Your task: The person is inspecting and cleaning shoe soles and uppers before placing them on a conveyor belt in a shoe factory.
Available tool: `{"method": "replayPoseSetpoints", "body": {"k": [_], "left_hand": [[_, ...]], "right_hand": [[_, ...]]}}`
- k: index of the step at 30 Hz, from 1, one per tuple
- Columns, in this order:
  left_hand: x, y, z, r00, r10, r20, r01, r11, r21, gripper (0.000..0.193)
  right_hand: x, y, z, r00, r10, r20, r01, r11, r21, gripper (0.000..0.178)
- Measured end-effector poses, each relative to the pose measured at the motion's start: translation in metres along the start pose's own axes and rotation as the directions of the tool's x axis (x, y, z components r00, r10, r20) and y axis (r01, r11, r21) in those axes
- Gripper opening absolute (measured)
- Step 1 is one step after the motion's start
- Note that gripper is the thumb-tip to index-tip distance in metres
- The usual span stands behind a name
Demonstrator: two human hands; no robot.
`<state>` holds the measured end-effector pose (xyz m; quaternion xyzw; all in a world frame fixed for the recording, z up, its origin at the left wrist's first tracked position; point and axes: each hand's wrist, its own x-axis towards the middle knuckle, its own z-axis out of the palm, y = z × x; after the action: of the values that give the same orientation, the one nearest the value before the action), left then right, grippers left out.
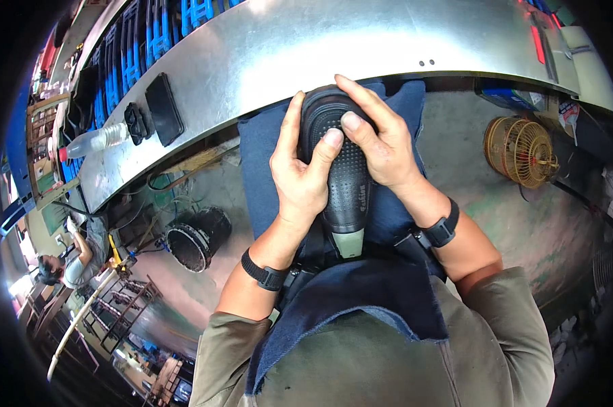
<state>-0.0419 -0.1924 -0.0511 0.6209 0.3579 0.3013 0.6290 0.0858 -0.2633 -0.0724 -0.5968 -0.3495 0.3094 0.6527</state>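
A black shoe sole (348, 183) with a dotted surface lies lengthwise in front of me, its wide end toward the bench. A pale grey-green block (349, 245), perhaps the end of a shoe last, sticks out at the near end. My left hand (301, 173) wraps the sole's left side, thumb pressed on the dotted face. From the right, my right hand (390, 152) grips it the same way, its thumb near the upper middle. Blue denim cloth (262, 169) lies beneath, across my lap. The sole's underside is hidden.
A metal bench (218, 88) curves ahead, carrying a black phone (164, 108), a plastic bottle (103, 139) and blue racks (123, 61). On the floor stand a dark bucket (198, 239) at left and a round wire-guarded fan (521, 152) at right. Another person (76, 261) is far left.
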Motion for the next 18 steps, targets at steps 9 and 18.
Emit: {"method": "replayPoseSetpoints", "body": {"k": [9, 18], "left_hand": [[-0.035, -0.007, -0.064, 0.966, -0.254, 0.053, 0.258, 0.926, -0.277, 0.060], [-0.090, 0.035, -0.064, 0.784, -0.419, 0.458, 0.082, 0.801, 0.593, 0.077]], "right_hand": [[-0.082, -0.004, 0.016, 0.975, 0.026, 0.222, 0.020, 0.979, -0.204, 0.075], [-0.133, -0.099, -0.105, 0.992, -0.092, -0.091, 0.076, 0.984, -0.159, 0.049]]}}
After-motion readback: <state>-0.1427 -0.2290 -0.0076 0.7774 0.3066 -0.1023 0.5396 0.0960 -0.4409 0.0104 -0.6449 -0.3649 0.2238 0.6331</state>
